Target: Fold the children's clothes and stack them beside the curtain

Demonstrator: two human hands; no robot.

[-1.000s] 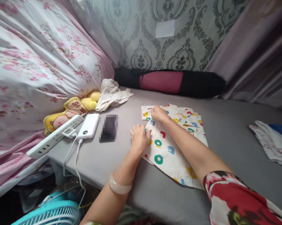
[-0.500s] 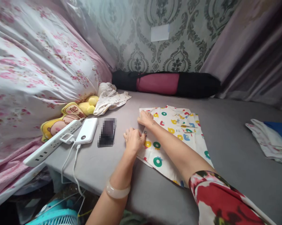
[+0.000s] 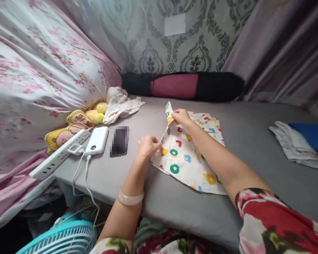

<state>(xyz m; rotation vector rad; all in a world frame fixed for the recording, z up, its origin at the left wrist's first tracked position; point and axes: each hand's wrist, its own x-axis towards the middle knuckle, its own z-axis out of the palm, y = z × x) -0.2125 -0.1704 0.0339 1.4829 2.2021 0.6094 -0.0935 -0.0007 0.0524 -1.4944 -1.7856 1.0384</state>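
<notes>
A white cloth garment (image 3: 187, 167) printed with coloured letters and ducks lies folded on the grey sheet; its exact kind is unclear. My left hand (image 3: 149, 146) pinches its left edge between thumb and fingers, close to the sheet. Further back, my right hand (image 3: 182, 117) grips the same edge, and a narrow strip of the cloth stands up beyond its fingers. My right forearm crosses over the garment and hides part of it.
At left lie a phone (image 3: 120, 141), a white power bank (image 3: 97, 141) and a power strip (image 3: 60, 155) with cables. Folded cloths (image 3: 293, 148) lie at right. A long black and maroon bag (image 3: 175, 85) rests against the wall. A turquoise fan (image 3: 66, 236) stands below the bed edge.
My right hand has moved right and lifted the garment's left edge, so a strip now stands up. My left hand has closed on the edge nearer me. The view has shifted slightly.
</notes>
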